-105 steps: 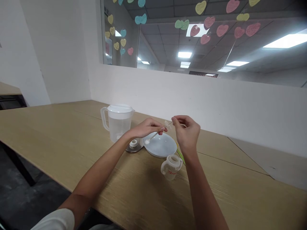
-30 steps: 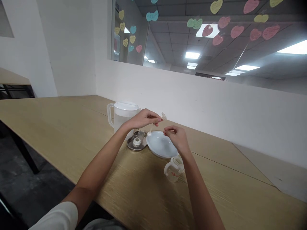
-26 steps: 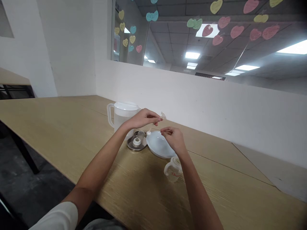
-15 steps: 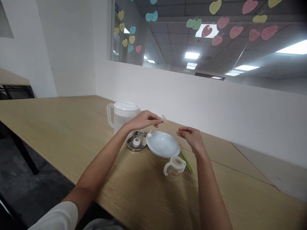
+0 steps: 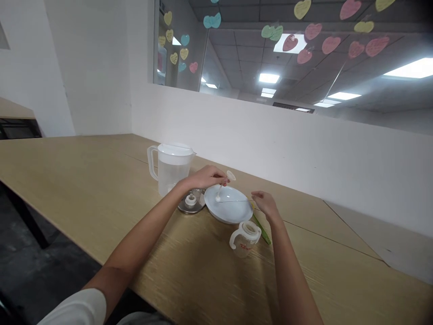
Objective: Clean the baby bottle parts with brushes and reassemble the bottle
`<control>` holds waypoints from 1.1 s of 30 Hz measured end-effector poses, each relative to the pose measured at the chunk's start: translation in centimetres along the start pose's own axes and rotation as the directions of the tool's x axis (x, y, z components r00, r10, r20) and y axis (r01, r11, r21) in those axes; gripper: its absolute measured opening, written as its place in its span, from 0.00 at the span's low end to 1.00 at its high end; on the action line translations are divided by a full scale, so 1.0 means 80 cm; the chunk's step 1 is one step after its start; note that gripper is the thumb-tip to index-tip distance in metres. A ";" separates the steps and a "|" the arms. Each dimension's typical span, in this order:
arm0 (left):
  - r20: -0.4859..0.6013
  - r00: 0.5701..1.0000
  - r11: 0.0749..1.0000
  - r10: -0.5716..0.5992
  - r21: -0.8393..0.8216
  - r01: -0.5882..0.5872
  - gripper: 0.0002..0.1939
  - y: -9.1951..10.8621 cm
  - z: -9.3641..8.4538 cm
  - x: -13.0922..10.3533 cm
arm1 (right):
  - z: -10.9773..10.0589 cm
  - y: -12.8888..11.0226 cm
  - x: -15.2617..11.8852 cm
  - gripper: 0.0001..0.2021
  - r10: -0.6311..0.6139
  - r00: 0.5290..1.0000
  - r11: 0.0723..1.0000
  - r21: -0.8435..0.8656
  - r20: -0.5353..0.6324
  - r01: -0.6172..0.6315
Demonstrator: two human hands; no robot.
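Near edge: white sleeve (image 5: 76, 309) at the left. Tabletop (image 5: 189, 262), pale wood-look. Closest item on it is a clear two-handled bottle (image 5: 244, 246), upright, uncapped, ring of handles about its neck. Red script on its front; the lettering starts with what looks like a P, remainder too small to read. Just right of the bottle, a green-handled tool (image 5: 263, 231) lies aslant, its upper end beside the bowl's rim.

Middle: white bowl (image 5: 233, 211), with no marking legible. To its left, just beside it, a metal tray (image 5: 183, 208) carrying a white ring cap (image 5: 191, 200) and a clear piece behind it.

Right hand (image 5: 267, 204): right of the bowl, fingers narrow, pinching the end of a thin rod (image 5: 237, 201) that runs level across the bowl. Left hand (image 5: 209, 176): above the bowl's far left rim, fingers closed on a straw (image 5: 221, 191). Straw has a clear disc-like top (image 5: 231, 175) above the fingers and a white end (image 5: 218, 198) hanging over the bowl. Rod tip lies close to that end; contact cannot be told.

Farther: lidded translucent pitcher (image 5: 169, 174), handle to the left. No label legible.

Back: white wall (image 5: 270, 144); window above bearing heart-shaped notes (image 5: 313, 31) in pink, yellow, green and blue. Faint handwriting on several, illegible.
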State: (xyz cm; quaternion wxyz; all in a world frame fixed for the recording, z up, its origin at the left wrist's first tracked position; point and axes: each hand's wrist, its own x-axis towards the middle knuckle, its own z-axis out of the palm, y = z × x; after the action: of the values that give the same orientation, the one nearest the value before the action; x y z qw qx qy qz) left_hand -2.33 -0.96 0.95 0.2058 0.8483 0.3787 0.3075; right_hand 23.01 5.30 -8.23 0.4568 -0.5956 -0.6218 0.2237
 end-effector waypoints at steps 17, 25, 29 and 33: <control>0.119 0.983 0.865 -0.141 0.498 0.064 0.11 -0.054 0.080 0.019 | -0.034 -0.095 -0.041 0.13 -0.189 0.981 0.982 0.013 0.055 0.188; 0.152 0.964 0.821 -0.219 0.563 0.097 0.08 -0.073 0.107 0.023 | -0.045 -0.099 -0.043 0.13 -0.197 0.979 0.980 0.046 0.060 0.194; 0.166 0.957 0.811 -0.237 0.576 0.100 0.08 -0.078 0.112 0.025 | -0.045 -0.101 -0.044 0.12 -0.193 0.979 0.981 0.043 0.072 0.190; 0.203 0.948 0.813 -0.246 0.576 0.088 0.07 -0.078 0.116 0.032 | -0.045 -0.107 -0.047 0.10 -0.185 0.979 0.982 0.047 0.091 0.181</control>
State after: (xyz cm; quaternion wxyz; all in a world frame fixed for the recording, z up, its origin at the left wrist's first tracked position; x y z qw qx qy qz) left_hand 2.08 3.85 -8.45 0.0240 0.8678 0.4941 0.0462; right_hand 20.93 -0.83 -0.63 0.4569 -0.5158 -0.6904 0.2206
